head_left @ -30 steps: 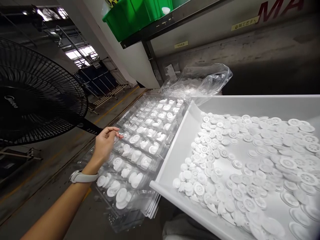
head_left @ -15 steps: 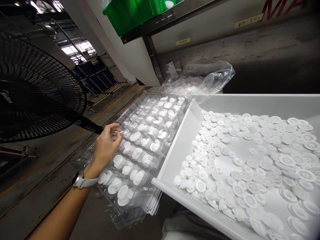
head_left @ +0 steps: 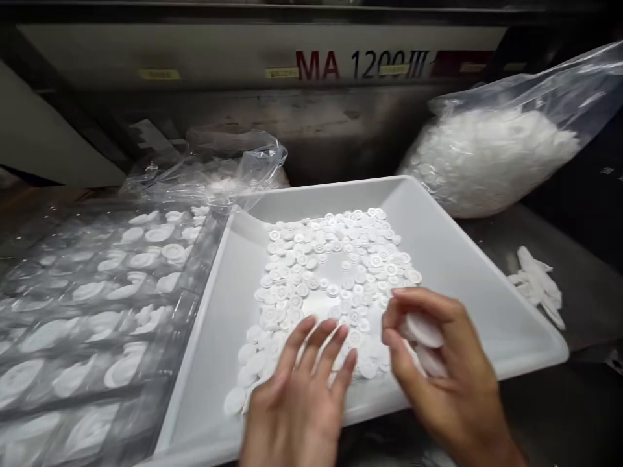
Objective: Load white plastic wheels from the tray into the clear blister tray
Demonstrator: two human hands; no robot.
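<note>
A white tray (head_left: 467, 259) in front of me holds several small white plastic discs (head_left: 335, 259) spread over its floor. My left hand (head_left: 302, 389) lies over the near pile with its fingers stretched out, touching the discs. My right hand (head_left: 438, 363) hovers just right of it, its fingers curled round a few white discs (head_left: 424, 331). To the left lies a clear blister tray (head_left: 87, 305) whose pockets hold white discs.
A full clear bag of white parts (head_left: 491, 155) rests at the back right, and a crumpled clear bag (head_left: 228, 168) at the back left. A few loose white pieces (head_left: 535, 282) lie right of the tray. A machine panel marked MA 1200 (head_left: 360, 65) stands behind.
The view has swung right from the blister tray to the white tray. My left hand left the blister tray and now rests on the discs. My right hand has come into view holding discs.
</note>
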